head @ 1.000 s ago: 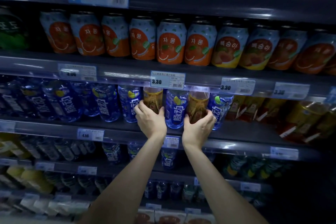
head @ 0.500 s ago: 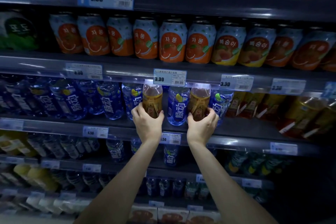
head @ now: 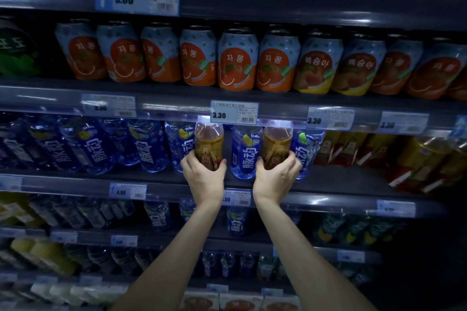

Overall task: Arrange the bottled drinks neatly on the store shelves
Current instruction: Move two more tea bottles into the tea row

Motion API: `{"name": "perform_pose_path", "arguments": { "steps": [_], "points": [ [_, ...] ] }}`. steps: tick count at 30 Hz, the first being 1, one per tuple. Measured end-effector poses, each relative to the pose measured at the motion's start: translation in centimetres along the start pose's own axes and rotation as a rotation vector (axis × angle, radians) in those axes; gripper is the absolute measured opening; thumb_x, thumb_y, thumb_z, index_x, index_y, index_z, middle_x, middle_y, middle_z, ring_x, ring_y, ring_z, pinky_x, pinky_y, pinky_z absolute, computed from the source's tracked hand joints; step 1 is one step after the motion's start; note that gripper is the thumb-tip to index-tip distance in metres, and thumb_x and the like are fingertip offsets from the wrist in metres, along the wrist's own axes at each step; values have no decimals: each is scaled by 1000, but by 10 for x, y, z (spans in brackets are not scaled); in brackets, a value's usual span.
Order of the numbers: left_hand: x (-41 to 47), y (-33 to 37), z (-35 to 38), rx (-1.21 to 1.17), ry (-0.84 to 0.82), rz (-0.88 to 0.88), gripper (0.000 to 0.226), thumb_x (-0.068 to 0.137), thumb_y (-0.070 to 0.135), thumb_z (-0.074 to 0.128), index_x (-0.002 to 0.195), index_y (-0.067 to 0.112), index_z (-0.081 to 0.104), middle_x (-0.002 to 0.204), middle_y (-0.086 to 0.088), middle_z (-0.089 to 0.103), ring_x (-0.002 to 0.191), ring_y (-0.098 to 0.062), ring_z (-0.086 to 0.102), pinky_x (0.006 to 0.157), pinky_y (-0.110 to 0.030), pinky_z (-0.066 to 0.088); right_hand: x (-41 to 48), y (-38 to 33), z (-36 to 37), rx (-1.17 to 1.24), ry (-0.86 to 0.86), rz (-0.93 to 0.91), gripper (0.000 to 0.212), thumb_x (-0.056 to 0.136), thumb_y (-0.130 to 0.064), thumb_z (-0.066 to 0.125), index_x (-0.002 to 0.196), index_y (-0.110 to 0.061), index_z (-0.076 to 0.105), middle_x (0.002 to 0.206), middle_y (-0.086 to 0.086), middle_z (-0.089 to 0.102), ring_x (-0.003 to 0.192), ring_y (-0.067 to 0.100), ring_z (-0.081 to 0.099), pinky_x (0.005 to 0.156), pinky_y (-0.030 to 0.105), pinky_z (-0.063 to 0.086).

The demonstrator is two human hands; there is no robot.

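Note:
Two amber tea bottles stand among blue drink bottles on the middle shelf (head: 164, 185). My left hand (head: 204, 179) grips the lower part of the left amber bottle (head: 208, 141). My right hand (head: 275, 179) grips the base of the right amber bottle (head: 277, 142). A blue bottle (head: 246, 151) stands between the two amber ones. More blue bottles (head: 86, 144) fill the row to the left, and one blue bottle (head: 307, 149) stands just right of my right hand. The caps of both amber bottles are hidden behind the price rail.
Orange and peach cans (head: 237, 60) line the shelf above. Red and yellow tea bottles (head: 353, 151) lean at the right of the middle shelf. Price tags (head: 234, 112) hang on the rail just above the held bottles. Lower shelves hold more bottles (head: 236, 222).
Both amber bottles have come a little forward and lower, out from under the price rail, still held in my hands. The view has shifted slightly.

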State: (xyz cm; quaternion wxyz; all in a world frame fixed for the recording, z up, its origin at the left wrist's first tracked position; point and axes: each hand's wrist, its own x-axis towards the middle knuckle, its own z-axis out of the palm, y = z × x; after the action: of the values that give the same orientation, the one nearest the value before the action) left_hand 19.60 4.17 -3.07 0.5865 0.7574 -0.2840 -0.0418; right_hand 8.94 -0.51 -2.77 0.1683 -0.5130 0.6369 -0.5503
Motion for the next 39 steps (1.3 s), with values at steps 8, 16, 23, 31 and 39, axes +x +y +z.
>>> {"name": "perform_pose_path", "arguments": {
  "steps": [8,16,23,31,39],
  "points": [
    [1,-1,-8,-23,-8,4,72,67,29,85,124,6,47,118,-5,44,109,-23,51,93,-36,48,2,4,-8,50,-28,-35,74,67,-20,82,128,2,46,124,16,47,115,30,47,95,39,43],
    [-9,-1,-22,-82,-60,129,67,66,25,86,119,11,49,114,1,41,98,-10,48,82,-12,36,-8,11,-34,162,-5,-105,64,67,-16,83,121,0,52,116,13,48,99,20,51,82,8,34],
    [-30,-1,-38,-80,-128,272,70,65,25,86,122,10,49,111,3,37,96,1,39,74,4,33,-17,10,-57,203,47,-68,59,71,-19,81,120,-2,53,118,12,47,95,14,48,73,-9,26],
    [-68,16,-30,-111,-235,352,66,63,24,88,117,11,52,105,2,41,94,-12,49,81,-22,46,-25,27,-95,153,53,-93,55,69,-21,80,114,-7,53,113,6,45,94,4,42,75,-1,31],
    [-121,42,10,-161,-297,331,67,64,23,88,118,11,50,107,5,39,96,-7,46,75,-10,38,10,57,-139,136,65,-91,58,68,-20,81,116,-6,51,114,7,44,94,2,37,74,-6,27]
  ]
}}
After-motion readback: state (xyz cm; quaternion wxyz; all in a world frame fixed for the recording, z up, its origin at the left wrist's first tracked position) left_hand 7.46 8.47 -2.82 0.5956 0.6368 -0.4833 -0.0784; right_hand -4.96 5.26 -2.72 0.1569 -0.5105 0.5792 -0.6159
